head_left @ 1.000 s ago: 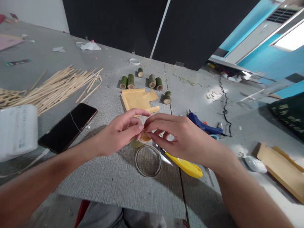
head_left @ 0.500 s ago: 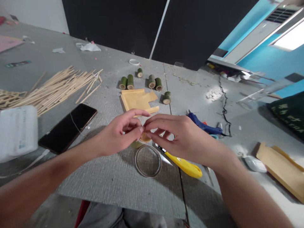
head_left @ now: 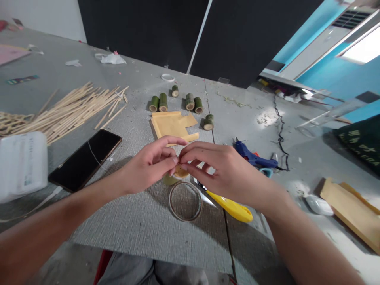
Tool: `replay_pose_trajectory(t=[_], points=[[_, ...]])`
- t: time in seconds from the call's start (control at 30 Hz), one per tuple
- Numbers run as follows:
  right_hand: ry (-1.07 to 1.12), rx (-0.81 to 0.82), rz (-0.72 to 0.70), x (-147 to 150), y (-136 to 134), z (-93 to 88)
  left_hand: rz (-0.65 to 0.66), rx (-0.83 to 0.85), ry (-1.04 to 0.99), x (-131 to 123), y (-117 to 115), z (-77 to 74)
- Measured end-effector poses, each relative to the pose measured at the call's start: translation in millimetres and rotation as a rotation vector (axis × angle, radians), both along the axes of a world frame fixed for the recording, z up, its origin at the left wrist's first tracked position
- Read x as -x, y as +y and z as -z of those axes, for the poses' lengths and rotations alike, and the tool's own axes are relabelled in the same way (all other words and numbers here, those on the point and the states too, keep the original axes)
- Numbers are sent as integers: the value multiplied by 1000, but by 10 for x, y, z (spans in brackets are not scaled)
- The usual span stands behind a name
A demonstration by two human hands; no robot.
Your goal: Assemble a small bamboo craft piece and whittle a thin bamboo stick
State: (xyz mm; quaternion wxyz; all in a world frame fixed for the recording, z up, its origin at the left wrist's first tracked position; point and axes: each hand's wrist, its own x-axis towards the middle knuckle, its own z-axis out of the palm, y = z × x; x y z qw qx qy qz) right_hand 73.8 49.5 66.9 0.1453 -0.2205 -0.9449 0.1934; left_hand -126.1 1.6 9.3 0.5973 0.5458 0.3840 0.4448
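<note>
My left hand (head_left: 151, 164) and my right hand (head_left: 219, 170) meet fingertip to fingertip above the grey mat (head_left: 133, 221). Both are closed in a pinch on something too small to make out, right over a short bamboo piece (head_left: 179, 172) with a pale cut face that stands on the mat. A tape ring (head_left: 185, 201) lies just in front of the hands. A yellow utility knife (head_left: 230, 206) lies under my right wrist, blade pointing left.
Several green bamboo sections (head_left: 190, 103) and tan cardboard pieces (head_left: 172, 124) lie beyond the hands. A phone (head_left: 84, 159), a pile of thin sticks (head_left: 65, 111) and a white pack (head_left: 20, 164) are on the left. A blue glue gun (head_left: 253, 158) and cardboard (head_left: 350, 211) sit right.
The hands stay over the bamboo piece; only the fingertips shift slightly as they pinch together.
</note>
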Motion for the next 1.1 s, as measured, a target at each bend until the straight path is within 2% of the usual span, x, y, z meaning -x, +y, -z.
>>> replay_pose_trajectory(t=[0.33,0.6,1.1], points=[[25,17,-12,0,19,30,-7,3,-17,14,-4,-1],[19,52,-38,6,13,-27,-2,2,-32,2,-1,15],[37,50,-19,-10,9,-36,-18,-42,56,-9,-27,-15]])
